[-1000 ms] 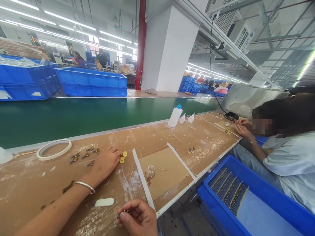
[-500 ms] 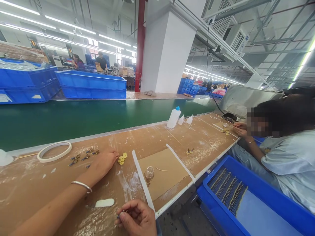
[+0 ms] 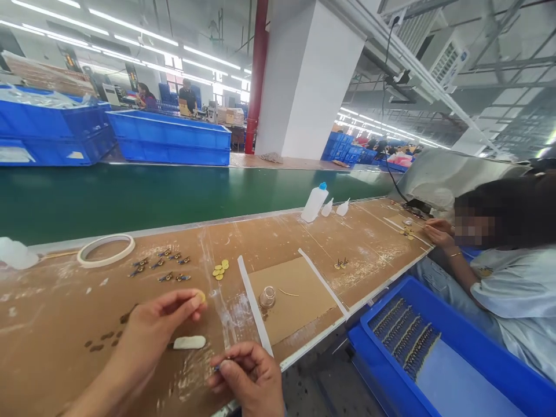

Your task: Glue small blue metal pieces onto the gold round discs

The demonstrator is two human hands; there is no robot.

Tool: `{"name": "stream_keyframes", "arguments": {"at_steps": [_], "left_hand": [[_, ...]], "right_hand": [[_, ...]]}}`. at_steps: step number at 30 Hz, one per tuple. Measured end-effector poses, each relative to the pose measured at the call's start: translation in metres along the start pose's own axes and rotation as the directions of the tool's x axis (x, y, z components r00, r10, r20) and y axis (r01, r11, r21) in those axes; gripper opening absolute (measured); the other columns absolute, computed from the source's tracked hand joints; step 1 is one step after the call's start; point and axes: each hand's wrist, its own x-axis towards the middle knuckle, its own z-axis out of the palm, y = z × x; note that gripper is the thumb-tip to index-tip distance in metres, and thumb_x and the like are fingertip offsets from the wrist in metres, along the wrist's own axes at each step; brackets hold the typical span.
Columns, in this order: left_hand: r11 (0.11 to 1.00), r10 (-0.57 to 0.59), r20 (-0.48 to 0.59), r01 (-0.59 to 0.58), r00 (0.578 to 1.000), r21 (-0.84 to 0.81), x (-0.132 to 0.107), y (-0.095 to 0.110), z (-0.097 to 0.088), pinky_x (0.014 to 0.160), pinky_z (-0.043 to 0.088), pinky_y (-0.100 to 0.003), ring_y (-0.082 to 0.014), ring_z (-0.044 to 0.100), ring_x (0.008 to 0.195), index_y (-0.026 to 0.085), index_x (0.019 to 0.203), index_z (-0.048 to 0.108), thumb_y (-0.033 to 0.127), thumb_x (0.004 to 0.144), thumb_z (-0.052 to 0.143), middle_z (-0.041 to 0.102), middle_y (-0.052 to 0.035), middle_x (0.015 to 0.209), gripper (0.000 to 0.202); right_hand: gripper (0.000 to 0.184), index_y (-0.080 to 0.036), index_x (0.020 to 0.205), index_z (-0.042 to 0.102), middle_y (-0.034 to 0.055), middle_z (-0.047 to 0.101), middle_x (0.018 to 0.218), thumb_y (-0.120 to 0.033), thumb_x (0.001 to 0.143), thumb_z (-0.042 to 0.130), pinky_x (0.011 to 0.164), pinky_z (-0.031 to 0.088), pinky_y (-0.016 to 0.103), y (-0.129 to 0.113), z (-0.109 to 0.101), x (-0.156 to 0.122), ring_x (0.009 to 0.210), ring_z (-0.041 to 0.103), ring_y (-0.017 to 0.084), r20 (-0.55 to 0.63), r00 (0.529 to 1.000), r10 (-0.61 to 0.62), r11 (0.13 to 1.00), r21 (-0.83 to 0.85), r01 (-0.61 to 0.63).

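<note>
My left hand (image 3: 152, 330) hovers low over the brown worktop (image 3: 52, 324) and pinches a small yellow disc (image 3: 200, 296) at its fingertips. Behind it lies a little pile of yellow discs (image 3: 220, 270). My right hand (image 3: 247, 376) rests at the near edge, fingers closed on a small blue-tipped part (image 3: 217, 366). A white oval pad (image 3: 187, 343) lies between the two hands. Several small blue and brass parts (image 3: 161, 266) are spread further back on the left.
A tape ring (image 3: 105, 250) and a small glass cup (image 3: 267, 297) sit on the worktop, a white squeeze bottle (image 3: 314, 202) further back. Behind runs a green conveyor belt (image 3: 130, 197). A blue bin (image 3: 434, 353) holds rows of parts. A co-worker (image 3: 499, 260) works at the right.
My left hand drew back from the pile of yellow discs toward me, now holding one disc. The right hand stayed near the edge with its part.
</note>
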Motion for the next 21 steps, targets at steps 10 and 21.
{"name": "stream_keyframes", "arguments": {"at_steps": [10, 21], "left_hand": [[0.906, -0.245, 0.170, 0.288, 0.955, -0.310, -0.084, -0.046, 0.007, 0.080, 0.060, -0.029, -0.0271, 0.072, 0.088, 0.029, 0.095, 0.078, 0.056, 0.060, 0.084, 0.076, -0.0056, 0.088, 0.045], [0.926, -0.192, 0.181, 0.239, 0.964, -0.291, -0.088, -0.039, 0.007, 0.063, 0.061, -0.026, -0.0270, 0.073, 0.070, 0.029, 0.083, 0.080, 0.051, 0.055, 0.086, 0.076, -0.0075, 0.078, 0.036]], "right_hand": [[0.045, -0.012, 0.078, 0.072, 0.0004, 0.069, 0.056, -0.048, 0.056, 0.089, 0.049, 0.050, 0.016, -0.028, 0.006, -0.010, 0.045, 0.062, 0.008, 0.091, 0.946, 0.311, 0.925, -0.256, -0.279], [0.034, -0.011, 0.071, 0.068, 0.0008, 0.067, 0.057, -0.040, 0.065, 0.085, 0.044, 0.047, 0.016, -0.033, 0.005, -0.019, 0.042, 0.058, 0.008, 0.114, 0.893, 0.434, 0.881, -0.262, -0.395]]}}
